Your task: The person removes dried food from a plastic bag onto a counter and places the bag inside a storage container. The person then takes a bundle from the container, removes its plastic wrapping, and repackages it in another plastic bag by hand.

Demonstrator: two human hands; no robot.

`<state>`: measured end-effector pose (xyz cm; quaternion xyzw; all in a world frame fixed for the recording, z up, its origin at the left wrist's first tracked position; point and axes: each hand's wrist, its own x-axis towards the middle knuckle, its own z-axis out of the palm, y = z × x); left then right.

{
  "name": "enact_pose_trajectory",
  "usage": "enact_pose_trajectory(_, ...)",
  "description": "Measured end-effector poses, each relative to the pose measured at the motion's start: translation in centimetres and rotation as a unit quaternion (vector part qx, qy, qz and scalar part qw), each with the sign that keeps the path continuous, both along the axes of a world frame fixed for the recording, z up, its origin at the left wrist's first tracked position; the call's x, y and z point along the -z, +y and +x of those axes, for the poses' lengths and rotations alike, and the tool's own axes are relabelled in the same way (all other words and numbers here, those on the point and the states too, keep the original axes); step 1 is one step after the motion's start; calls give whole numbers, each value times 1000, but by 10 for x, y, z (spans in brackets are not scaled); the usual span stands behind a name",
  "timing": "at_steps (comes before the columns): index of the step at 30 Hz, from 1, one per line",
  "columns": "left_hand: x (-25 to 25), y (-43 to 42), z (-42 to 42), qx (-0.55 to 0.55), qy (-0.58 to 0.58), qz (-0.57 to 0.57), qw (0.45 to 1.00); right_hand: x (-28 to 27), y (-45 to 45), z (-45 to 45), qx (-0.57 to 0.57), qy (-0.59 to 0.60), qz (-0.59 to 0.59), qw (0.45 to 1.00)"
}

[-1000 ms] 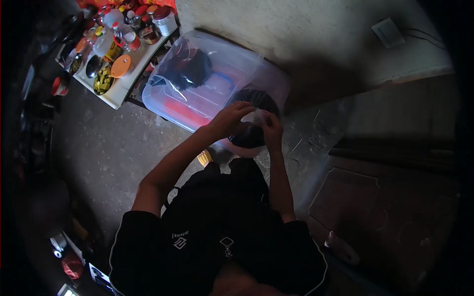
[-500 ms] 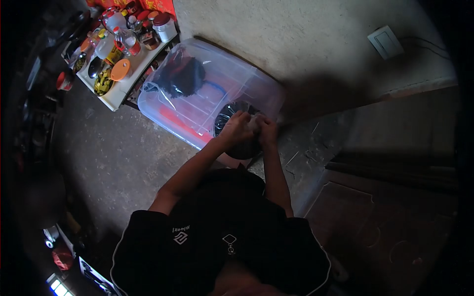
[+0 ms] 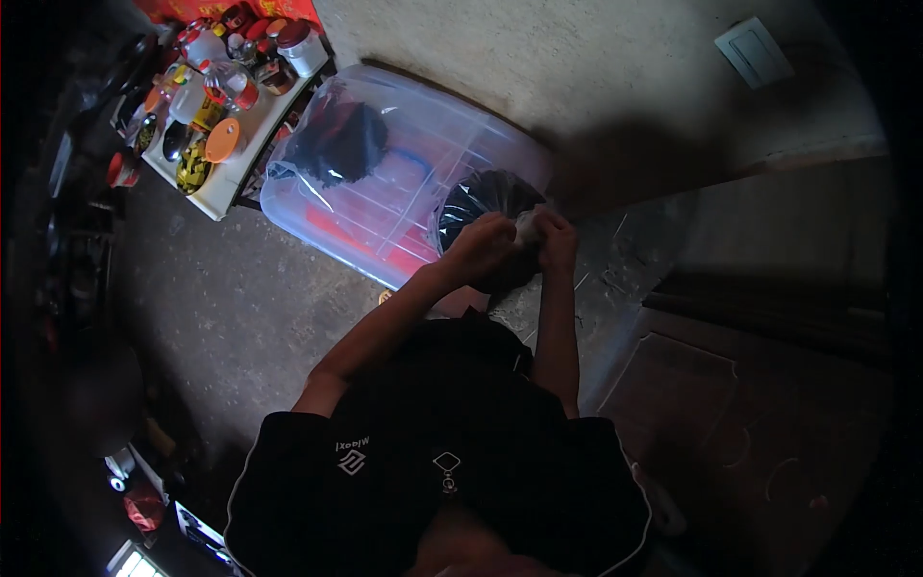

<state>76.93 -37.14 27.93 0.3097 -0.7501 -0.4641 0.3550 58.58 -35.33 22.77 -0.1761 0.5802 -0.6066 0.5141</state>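
Note:
A clear plastic bag with dark contents (image 3: 481,197) rests at the near right end of a translucent plastic storage box (image 3: 375,255). My left hand (image 3: 484,242) is closed around the bag's gathered neck. Beside it, my right hand (image 3: 558,238) pinches the same twisted plastic, a pale tuft of which shows between the two hands. What fills the bag is too dark to make out. A second clear bag holding something dark (image 3: 351,142) lies at the far left end of the box. Red and blue shapes show through the box's plastic.
Left of the box stands a low white table (image 3: 216,197) crowded with bottles, jars and an orange-lidded container (image 3: 224,141). A bare wall with a white switch plate (image 3: 755,53) runs behind. A dark wooden panel (image 3: 692,385) is on the right, above concrete floor (image 3: 231,288).
Both hands and the bag have shifted to the right relative to the box, and more of the bag's dark body shows. The view has tilted slightly. Both hands keep their grip on the neck.

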Motion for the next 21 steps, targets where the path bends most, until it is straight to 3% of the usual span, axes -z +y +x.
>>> enact_pose_trajectory(2, -6, 0, -10, 38, 23, -43, 998, -13, 15, -12, 28, 4, -5, 1000)
enact_pose_trajectory(6, -37, 10, -25, 101, 28, -67, 992, -55, 55, -24, 62, 170, -28, 983)
enact_pose_trajectory(8, -50, 14, -33, 165, 9, -252, 954, -82, 75, -24, 83, 229, -12, 970)
enact_pose_trajectory(11, -42, 33, -55, 233, -38, -261, 936, -98, 114, -27, 164, 301, 23, 939)
enact_pose_trajectory(16, -57, 88, -66, 291, 41, -267, 918, -91, 203, -29, 310, 281, 62, 906)
enact_pose_trajectory(18, -58, 104, -67, 291, 54, -275, 915, -102, 244, -28, 197, 523, 216, 801)
enact_pose_trajectory(19, -60, 111, -65, 321, 74, -233, 915, -106, 250, -30, 186, 524, 214, 803)
enact_pose_trajectory(21, -61, 119, -58, 343, 89, -186, 916, -109, 260, -30, 305, 337, 179, 872)
